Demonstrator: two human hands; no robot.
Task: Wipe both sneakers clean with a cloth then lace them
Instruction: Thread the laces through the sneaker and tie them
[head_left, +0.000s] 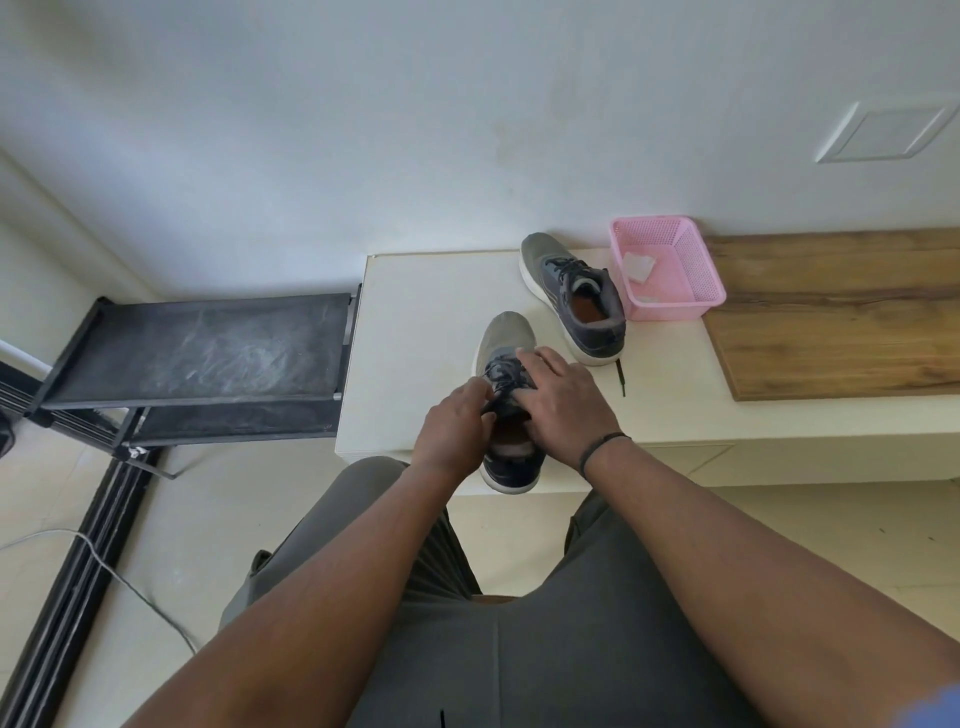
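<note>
The left hand (457, 415) pinches a dark lace (498, 387) over the near sneaker (506, 332) at the bench (415, 312) edge; the right hand (561, 400) rests across its tongue, fingers fairly straight. Keeping the shoe pinned while drawing the lace snug looks wise. The far sneaker (571, 296) sits just beside a pink basket (670, 270) holding the cloth (638, 267).

Both forearms reach forward to the near sneaker (506, 400). The left hand (457, 431), fingers curled, pinches its lace at the tongue; the right hand (563, 405) rests over its right side, fingers bent.
</note>
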